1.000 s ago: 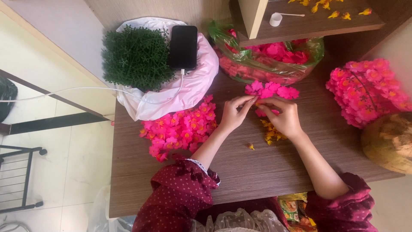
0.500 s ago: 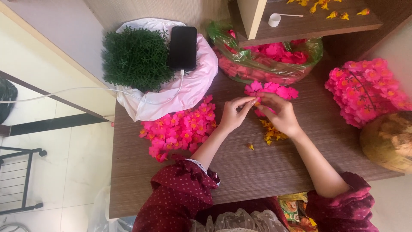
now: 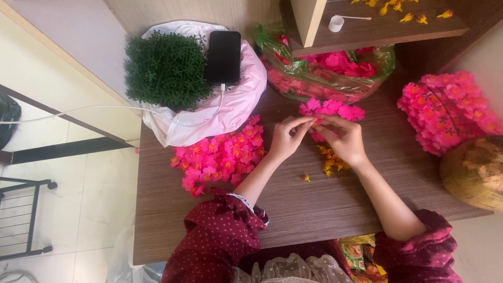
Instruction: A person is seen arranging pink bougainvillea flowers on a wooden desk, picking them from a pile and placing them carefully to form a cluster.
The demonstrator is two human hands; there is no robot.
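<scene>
Frame center: left hand (image 3: pixel 285 139) and right hand (image 3: pixel 343 139) fingertips pinched together on a small pink flower (image 3: pixel 316 123), just below loose pink flowers (image 3: pixel 331 109). Yellow bits (image 3: pixel 330 160) under right hand on table (image 3: pixel 325 209).

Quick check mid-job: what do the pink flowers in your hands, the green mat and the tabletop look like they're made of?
Pink flowers: probably fabric or thin plastic; flat, uniform, matte petals, so likely artificial.
Green mat: moulded plastic by the look; stiff, identical spiky tufts.
Tabletop: likely wood-grain laminate; even brown streaks, smooth dull finish.
Left hand and right hand pinch one flower between their fingertips.
</scene>
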